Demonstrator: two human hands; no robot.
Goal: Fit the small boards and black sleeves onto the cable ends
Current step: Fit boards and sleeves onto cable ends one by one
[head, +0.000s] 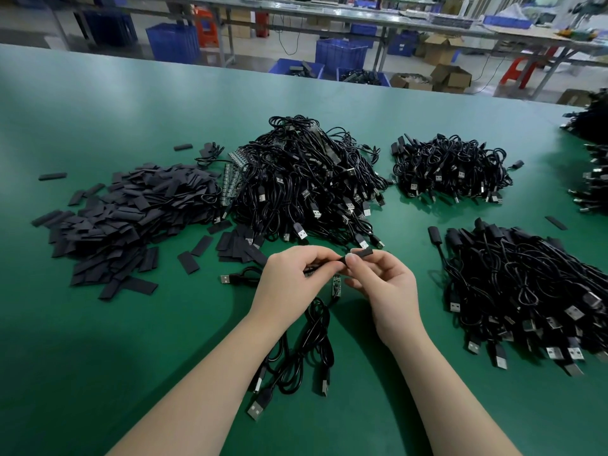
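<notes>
Sleeve going onto a cable end above the green bench

Head view: the left hand (297, 274) pinches the thin black cable (312, 343) steady while the right hand (385, 284) pinches the flat black sleeve (362, 252), lined up to slide on; a small green board (336, 286) hangs below, loose sleeves (125, 218) piled within reach.

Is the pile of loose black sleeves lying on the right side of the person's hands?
No, the pile of loose black sleeves lies on the green table to the left of both hands.

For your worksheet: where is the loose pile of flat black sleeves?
In the head view, the sleeve pile lies left on the green table, beside the big cable heap.
</notes>
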